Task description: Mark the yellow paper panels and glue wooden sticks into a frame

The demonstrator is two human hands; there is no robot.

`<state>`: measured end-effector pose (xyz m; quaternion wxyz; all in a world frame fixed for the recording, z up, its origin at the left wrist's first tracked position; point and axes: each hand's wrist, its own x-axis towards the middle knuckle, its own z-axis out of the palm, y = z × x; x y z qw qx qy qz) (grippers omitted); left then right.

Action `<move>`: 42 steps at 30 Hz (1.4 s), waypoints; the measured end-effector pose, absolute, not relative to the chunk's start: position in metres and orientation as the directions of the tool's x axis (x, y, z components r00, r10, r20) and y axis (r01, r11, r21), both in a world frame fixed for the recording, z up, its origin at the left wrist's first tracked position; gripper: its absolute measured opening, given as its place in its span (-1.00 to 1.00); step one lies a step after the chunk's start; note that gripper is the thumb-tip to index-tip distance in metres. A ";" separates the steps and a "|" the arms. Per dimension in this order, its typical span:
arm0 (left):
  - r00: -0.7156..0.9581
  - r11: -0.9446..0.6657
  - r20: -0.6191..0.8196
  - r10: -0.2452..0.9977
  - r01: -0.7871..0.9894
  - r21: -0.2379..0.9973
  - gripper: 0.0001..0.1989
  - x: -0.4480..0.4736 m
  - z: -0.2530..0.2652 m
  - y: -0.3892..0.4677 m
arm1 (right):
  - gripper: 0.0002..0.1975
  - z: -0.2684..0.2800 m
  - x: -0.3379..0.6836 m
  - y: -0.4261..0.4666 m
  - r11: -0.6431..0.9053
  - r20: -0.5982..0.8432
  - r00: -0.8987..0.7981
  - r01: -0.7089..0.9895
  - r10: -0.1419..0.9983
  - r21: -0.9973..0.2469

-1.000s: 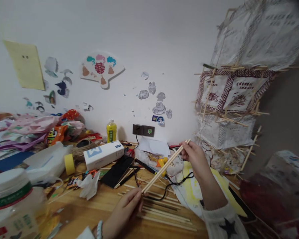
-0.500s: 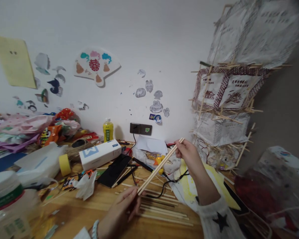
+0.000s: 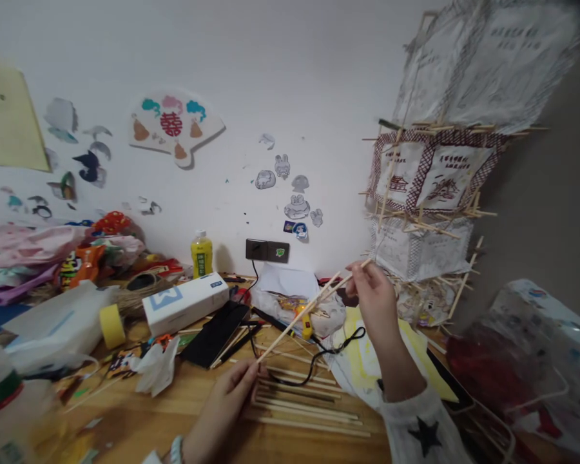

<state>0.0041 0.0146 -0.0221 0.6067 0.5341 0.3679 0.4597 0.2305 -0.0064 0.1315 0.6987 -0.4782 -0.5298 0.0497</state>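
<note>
My left hand [image 3: 227, 396] pinches the lower end of a thin wooden stick [image 3: 286, 330], which slants up and to the right. My right hand [image 3: 374, 303] is closed on the upper end of a second wooden stick [image 3: 366, 262]. The two sticks cross or overlap at a narrow angle between my hands; whether they touch is unclear. Below them, several more wooden sticks [image 3: 314, 409] lie side by side on the wooden table [image 3: 270, 448]. A black cord [image 3: 312, 367] curls between my hands, and a yellow glue gun [image 3: 305, 322] lies behind the sticks.
A tall paper-covered stick lantern [image 3: 432, 174] stands at the right. At the left are a white box [image 3: 186, 301], a roll of yellow tape [image 3: 112, 327], a yellow bottle [image 3: 202, 254] and a large jar [image 3: 4, 399]. Yellow paper [image 3: 415, 357] lies under my right forearm.
The two sticks were parallel and close together, with both hands on them; now their upper ends have spread apart. My right hand has moved slightly right, and the view has shifted.
</note>
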 end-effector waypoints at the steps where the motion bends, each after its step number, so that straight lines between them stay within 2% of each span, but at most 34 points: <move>1: 0.288 0.014 0.039 0.957 -0.179 0.984 -0.57 0.004 -0.021 0.015 | -0.76 0.133 0.228 -0.009 0.545 0.795 0.379 0.584 0.473 -0.602; 3: 0.265 0.036 0.028 0.964 -0.233 0.972 -0.56 0.004 -0.019 0.015 | -0.79 0.131 0.218 -0.012 0.503 0.937 0.088 0.824 0.339 -0.260; 4: 0.263 0.045 0.026 0.964 -0.259 0.965 -0.56 0.005 -0.018 0.013 | -0.80 0.128 0.211 -0.010 0.486 0.936 -0.106 0.871 0.335 -0.075; 6: 0.281 0.051 0.034 0.959 -0.287 0.957 -0.57 0.005 -0.013 0.010 | -0.81 0.115 0.194 -0.003 0.522 0.821 -0.438 0.827 0.366 0.208; 8: 0.308 0.042 0.058 0.950 -0.307 0.951 -0.59 0.004 -0.007 0.006 | -0.85 0.098 0.177 0.006 0.542 0.688 -0.592 0.771 0.419 0.334; 12: 0.350 0.032 0.108 0.931 -0.371 0.928 -0.58 0.004 0.000 0.004 | -0.90 0.067 0.154 0.016 0.583 0.590 -0.687 0.706 0.424 0.403; 19: 0.349 0.046 0.124 0.929 -0.441 0.896 -0.58 0.002 -0.013 0.011 | -0.81 0.047 0.146 0.015 0.618 0.591 -0.722 0.659 0.361 0.428; 26: 0.312 0.011 0.102 0.944 -0.341 0.940 -0.51 0.003 -0.015 0.015 | -0.75 0.035 0.147 0.020 0.598 0.638 -0.713 0.656 0.291 0.460; 28: 0.308 0.015 0.098 0.946 -0.343 0.939 -0.50 0.005 -0.016 0.014 | -0.72 0.037 0.151 0.019 0.586 0.677 -0.678 0.683 0.286 0.436; 30: 0.321 0.027 0.092 0.943 -0.348 0.937 -0.51 0.007 -0.017 0.013 | -0.66 0.043 0.157 0.018 0.557 0.762 -0.569 0.758 0.309 0.340; 32: 0.322 0.059 0.063 0.945 -0.356 0.933 -0.52 0.008 -0.018 0.011 | -0.60 0.050 0.164 0.019 0.520 0.878 -0.335 0.846 0.341 0.121; 34: 0.292 0.094 0.018 0.956 -0.365 0.926 -0.54 0.009 -0.020 0.010 | -0.57 0.056 0.171 0.023 0.514 0.923 -0.002 0.831 0.384 -0.212; 36: 0.261 0.109 -0.011 0.965 -0.366 0.924 -0.54 0.010 -0.023 0.010 | -0.51 0.061 0.178 0.030 0.531 0.823 0.304 0.646 0.481 -0.549; 38: 0.258 0.093 -0.002 0.966 -0.343 0.935 -0.54 0.011 -0.025 0.010 | -0.42 0.065 0.185 0.037 0.532 0.659 0.464 0.389 0.592 -0.752; 40: 0.264 0.077 0.009 0.965 -0.315 0.946 -0.56 0.010 -0.026 0.011 | -0.37 0.071 0.191 0.040 0.559 0.575 0.531 0.213 0.623 -0.802; 42: 0.257 0.048 0.024 0.966 -0.270 0.962 -0.58 0.008 -0.026 0.012 | -0.34 0.078 0.197 0.037 0.614 0.573 0.566 0.143 0.593 -0.776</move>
